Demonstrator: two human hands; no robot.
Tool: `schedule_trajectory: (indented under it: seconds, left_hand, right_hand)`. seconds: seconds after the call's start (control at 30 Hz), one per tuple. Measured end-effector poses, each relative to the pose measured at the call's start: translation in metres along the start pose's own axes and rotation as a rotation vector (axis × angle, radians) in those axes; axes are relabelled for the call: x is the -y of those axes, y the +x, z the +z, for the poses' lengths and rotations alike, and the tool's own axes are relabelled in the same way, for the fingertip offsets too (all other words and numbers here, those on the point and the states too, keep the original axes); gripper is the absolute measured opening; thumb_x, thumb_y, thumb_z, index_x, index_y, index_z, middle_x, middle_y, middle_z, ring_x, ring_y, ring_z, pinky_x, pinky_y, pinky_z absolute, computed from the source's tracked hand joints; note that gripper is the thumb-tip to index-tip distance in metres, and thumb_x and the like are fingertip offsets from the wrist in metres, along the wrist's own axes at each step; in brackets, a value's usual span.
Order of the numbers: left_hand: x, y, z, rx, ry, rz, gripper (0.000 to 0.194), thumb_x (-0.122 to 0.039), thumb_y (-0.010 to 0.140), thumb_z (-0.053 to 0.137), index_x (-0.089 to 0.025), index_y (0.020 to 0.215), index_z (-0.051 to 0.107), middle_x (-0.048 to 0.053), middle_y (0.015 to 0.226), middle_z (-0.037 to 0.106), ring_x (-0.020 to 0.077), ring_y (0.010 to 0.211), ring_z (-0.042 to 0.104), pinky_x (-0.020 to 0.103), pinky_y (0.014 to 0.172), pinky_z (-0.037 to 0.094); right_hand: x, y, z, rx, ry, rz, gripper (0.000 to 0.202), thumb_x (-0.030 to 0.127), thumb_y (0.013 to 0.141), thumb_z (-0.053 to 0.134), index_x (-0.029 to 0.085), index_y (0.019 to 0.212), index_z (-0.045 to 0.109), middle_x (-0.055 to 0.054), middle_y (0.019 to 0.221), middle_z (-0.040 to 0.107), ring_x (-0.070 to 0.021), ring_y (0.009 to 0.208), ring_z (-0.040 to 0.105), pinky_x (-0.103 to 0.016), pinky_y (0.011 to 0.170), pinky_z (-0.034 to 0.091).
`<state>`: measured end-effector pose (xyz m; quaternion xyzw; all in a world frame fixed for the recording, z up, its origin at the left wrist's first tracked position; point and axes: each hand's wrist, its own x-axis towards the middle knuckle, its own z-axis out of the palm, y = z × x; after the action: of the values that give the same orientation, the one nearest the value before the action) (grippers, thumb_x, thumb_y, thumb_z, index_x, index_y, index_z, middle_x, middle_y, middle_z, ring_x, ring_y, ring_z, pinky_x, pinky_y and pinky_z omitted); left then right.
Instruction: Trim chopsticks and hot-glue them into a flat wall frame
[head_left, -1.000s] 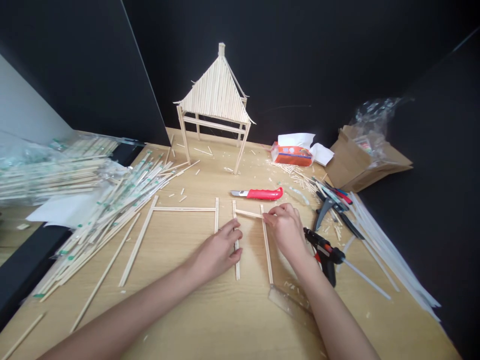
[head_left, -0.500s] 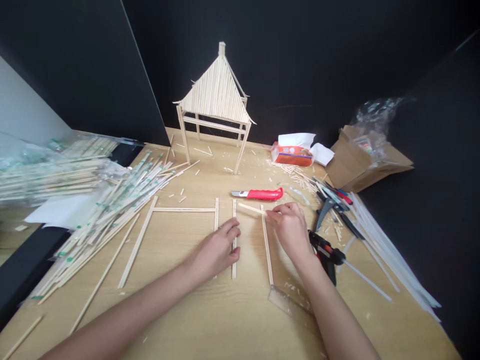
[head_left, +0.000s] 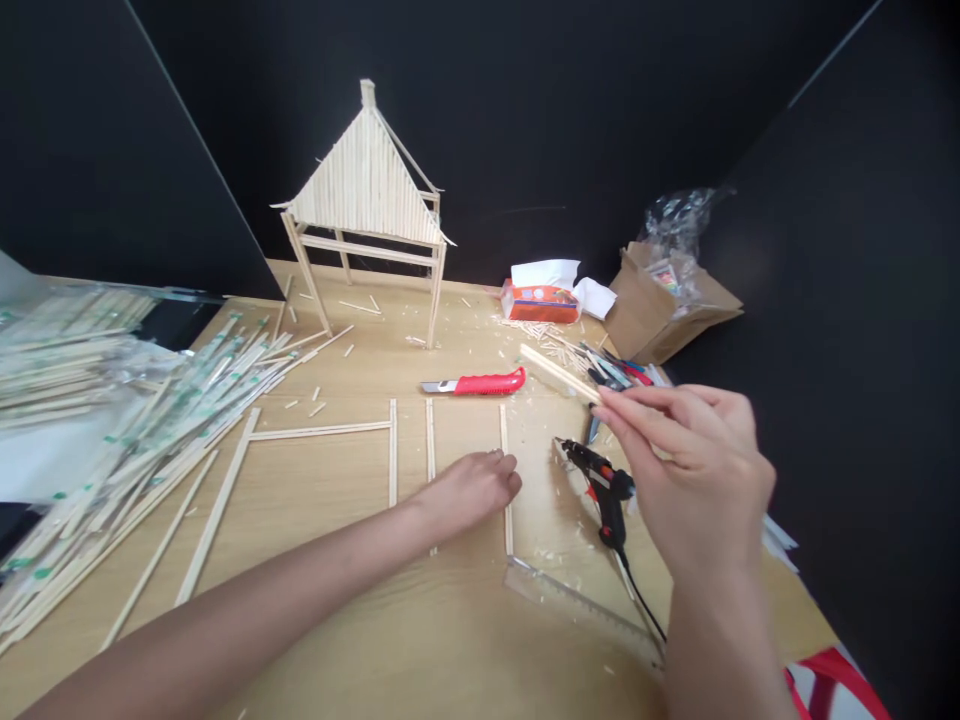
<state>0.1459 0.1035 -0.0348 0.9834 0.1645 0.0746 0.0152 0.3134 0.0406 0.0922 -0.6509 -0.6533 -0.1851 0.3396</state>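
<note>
My right hand is raised at the right, pinching the end of a short wooden stick that points up and left. My left hand lies over an upright stick strip, its fingers curled on or beside it; whether they grip it is hidden. Just left stands another strip, partly under my left wrist. Further left, a crosspiece joins two longer strips in an H-like frame. The black glue gun rests on the table between my hands.
A red cutter lies ahead, below a stick-built house model. Bagged sticks spread at left. An orange tissue pack and cardboard box stand behind. A clear ruler lies in front.
My right hand has lifted toward the camera and right with the short stick. My left hand has moved right to the rightmost strip. The view has turned right, and the glue gun's position has changed.
</note>
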Motion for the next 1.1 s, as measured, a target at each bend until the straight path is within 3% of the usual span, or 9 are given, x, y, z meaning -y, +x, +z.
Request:
schedule_trajectory:
  seconds: [0.17,0.4,0.53,0.7,0.87,1.1]
  left_hand:
    - [-0.004,0.025,0.01,-0.029,0.042,0.133,0.015,-0.004,0.086,0.047,-0.014,0.082,0.058,0.007,0.08,0.06,0.0193,0.076,0.058,0.03,0.066,0.044]
    - [-0.013,0.05,0.015,-0.044,0.101,0.192,0.017,-0.003,0.085,0.045,-0.012,0.081,0.059,0.008,0.081,0.061,0.0189,0.074,0.058,0.031,0.063,0.043]
    - [-0.01,0.042,0.011,-0.055,0.11,0.214,0.018,-0.004,0.088,0.041,-0.011,0.09,0.057,0.009,0.088,0.06,0.0204,0.084,0.057,0.032,0.072,0.043]
    - [0.015,0.017,0.003,-0.014,0.074,0.244,0.015,-0.011,0.091,0.041,-0.017,0.092,0.055,0.007,0.091,0.06,0.0185,0.088,0.055,0.03,0.076,0.041]
    - [0.03,0.015,-0.003,0.023,-0.005,0.103,0.016,-0.011,0.091,0.041,-0.017,0.092,0.056,0.007,0.093,0.061,0.019,0.092,0.055,0.03,0.08,0.041]
    - [0.033,0.053,0.007,0.083,-0.164,-0.228,0.019,-0.019,0.091,0.043,-0.015,0.087,0.061,0.005,0.089,0.062,0.0143,0.075,0.058,0.026,0.067,0.044]
  right_hand:
    - [-0.013,-0.011,-0.011,-0.051,-0.038,0.041,0.015,0.025,0.084,0.065,0.029,0.096,0.073,-0.002,0.09,0.069,-0.0215,0.086,0.05,-0.037,0.073,0.045]
    - [-0.026,-0.016,-0.016,-0.068,-0.044,0.043,0.015,0.023,0.084,0.064,0.026,0.095,0.074,-0.003,0.087,0.069,-0.0211,0.085,0.051,-0.035,0.073,0.046]
    - [-0.025,-0.019,-0.021,-0.079,-0.066,0.04,0.015,0.022,0.083,0.065,0.023,0.095,0.074,-0.003,0.086,0.069,-0.02,0.084,0.05,-0.033,0.072,0.046]
    - [-0.023,-0.024,-0.026,-0.074,-0.057,0.06,0.015,0.021,0.083,0.065,0.022,0.095,0.073,-0.003,0.088,0.069,-0.0198,0.086,0.049,-0.032,0.073,0.045]
    - [-0.027,-0.027,-0.026,-0.09,-0.023,0.078,0.017,0.019,0.082,0.066,0.023,0.097,0.073,-0.002,0.088,0.068,-0.0198,0.086,0.05,-0.033,0.076,0.045]
    - [-0.031,-0.029,-0.021,-0.099,0.012,0.087,0.017,0.018,0.081,0.067,0.022,0.096,0.073,-0.003,0.088,0.068,-0.0204,0.087,0.05,-0.034,0.077,0.046]
